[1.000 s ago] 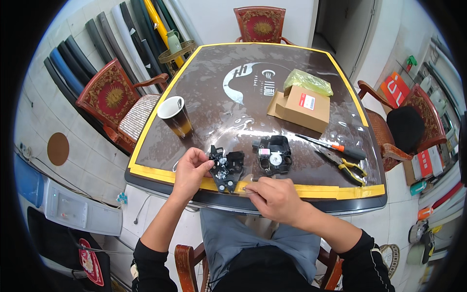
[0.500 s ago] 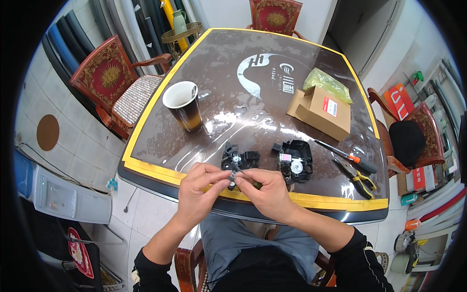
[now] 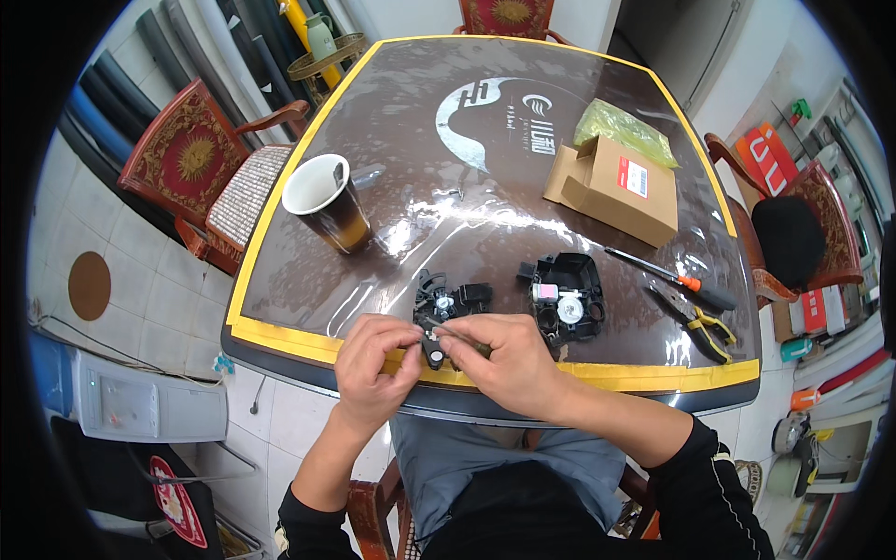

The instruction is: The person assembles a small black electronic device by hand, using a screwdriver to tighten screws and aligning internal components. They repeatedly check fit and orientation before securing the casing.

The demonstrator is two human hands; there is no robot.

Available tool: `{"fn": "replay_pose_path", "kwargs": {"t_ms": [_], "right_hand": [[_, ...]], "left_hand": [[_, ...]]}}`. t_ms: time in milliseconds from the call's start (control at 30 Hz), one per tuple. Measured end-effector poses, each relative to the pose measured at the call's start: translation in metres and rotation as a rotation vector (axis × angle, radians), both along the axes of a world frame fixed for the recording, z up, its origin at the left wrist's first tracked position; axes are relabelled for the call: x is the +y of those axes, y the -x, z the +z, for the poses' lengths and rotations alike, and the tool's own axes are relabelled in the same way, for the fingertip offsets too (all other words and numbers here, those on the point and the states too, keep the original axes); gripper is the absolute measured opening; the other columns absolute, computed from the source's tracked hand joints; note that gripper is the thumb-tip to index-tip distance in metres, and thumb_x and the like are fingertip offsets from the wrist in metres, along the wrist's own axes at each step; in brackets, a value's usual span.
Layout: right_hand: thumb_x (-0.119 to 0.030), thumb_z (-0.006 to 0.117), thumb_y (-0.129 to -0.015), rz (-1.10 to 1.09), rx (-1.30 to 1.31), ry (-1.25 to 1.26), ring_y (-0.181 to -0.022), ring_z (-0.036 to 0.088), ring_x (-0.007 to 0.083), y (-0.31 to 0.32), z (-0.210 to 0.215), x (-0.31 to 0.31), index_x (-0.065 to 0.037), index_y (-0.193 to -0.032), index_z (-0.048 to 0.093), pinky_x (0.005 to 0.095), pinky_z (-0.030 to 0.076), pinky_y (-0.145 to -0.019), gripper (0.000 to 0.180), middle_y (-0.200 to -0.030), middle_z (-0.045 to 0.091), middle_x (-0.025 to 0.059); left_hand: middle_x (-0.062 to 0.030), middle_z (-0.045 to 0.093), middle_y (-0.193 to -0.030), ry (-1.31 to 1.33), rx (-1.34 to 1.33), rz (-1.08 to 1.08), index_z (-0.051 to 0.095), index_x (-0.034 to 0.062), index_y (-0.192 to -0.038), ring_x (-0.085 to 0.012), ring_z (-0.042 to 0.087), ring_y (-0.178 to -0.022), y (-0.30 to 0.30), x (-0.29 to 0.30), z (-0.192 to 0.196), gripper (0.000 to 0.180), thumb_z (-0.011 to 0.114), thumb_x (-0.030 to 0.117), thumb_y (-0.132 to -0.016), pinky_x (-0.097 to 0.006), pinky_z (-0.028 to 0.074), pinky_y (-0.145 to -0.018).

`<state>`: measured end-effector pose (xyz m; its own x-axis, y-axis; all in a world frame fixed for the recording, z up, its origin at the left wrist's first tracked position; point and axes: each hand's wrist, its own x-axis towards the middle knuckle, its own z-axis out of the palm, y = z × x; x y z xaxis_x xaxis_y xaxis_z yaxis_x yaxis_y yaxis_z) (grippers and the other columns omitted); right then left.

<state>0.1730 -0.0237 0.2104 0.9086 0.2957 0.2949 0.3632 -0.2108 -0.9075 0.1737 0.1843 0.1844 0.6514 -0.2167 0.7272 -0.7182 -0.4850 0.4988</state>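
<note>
Black mech part: table's near edge, 6 o'clock.
L hand: pinching its lower end.
R hand: gripping thin tool, tip at part.
Black housing: 3 o'clock of part.

Brown cardboard box with white-and-red label on the table's far right, perhaps a green bag behind

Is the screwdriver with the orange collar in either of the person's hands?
No, the screwdriver lies on the table beside the pliers, apart from both hands.
</note>
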Motion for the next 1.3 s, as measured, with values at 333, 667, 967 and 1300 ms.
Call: {"fn": "replay_pose_path", "kwargs": {"t_ms": [333, 667, 967, 1300], "right_hand": [[-0.008, 0.070, -0.097, -0.088, 0.101, 0.085, -0.076, 0.074, 0.0248, 0.000, -0.011, -0.007, 0.005, -0.112, 0.075, 0.0335, 0.056, -0.071, 0.020, -0.093, 0.076, 0.0217], [-0.012, 0.068, -0.095, -0.062, 0.138, 0.096, -0.077, 0.070, 0.0437, -0.002, -0.008, -0.006, 0.001, -0.101, 0.074, 0.0481, 0.054, -0.068, 0.016, -0.084, 0.071, 0.0244], [-0.009, 0.070, -0.092, -0.062, 0.124, 0.169, -0.074, 0.070, 0.0394, -0.001, -0.008, -0.003, -0.003, -0.101, 0.076, 0.0449, 0.055, -0.067, 0.013, -0.084, 0.072, 0.0189], [-0.006, 0.075, -0.092, -0.056, 0.107, 0.155, -0.060, 0.064, 0.0177, -0.001, -0.008, -0.002, 0.001, -0.106, 0.078, 0.0316, 0.051, -0.057, 0.017, -0.079, 0.072, 0.0143]], "left_hand": [[-0.0115, 0.068, -0.092, -0.280, -0.049, -0.067, 0.066, 0.0006, -0.100, -0.0305, 0.067, -0.081, -0.009, 0.005, 0.007, 0.037, 0.081, -0.013, -0.069, -0.038, 0.056, -0.069], [-0.0120, 0.067, -0.092, -0.315, -0.016, -0.232, 0.067, -0.0007, -0.105, -0.0298, 0.066, -0.082, -0.019, 0.010, 0.015, 0.038, 0.084, -0.008, -0.072, -0.039, 0.055, -0.071], [-0.0092, 0.068, -0.092, -0.259, -0.007, -0.209, 0.070, 0.0018, -0.103, -0.0274, 0.066, -0.081, -0.020, 0.011, 0.003, 0.034, 0.086, -0.002, -0.072, -0.037, 0.051, -0.068], [-0.0037, 0.071, -0.091, -0.319, -0.165, -0.111, 0.070, 0.0073, -0.098, -0.0222, 0.065, -0.079, -0.020, 0.012, -0.001, 0.026, 0.082, 0.012, -0.075, -0.035, 0.045, -0.065]]}}
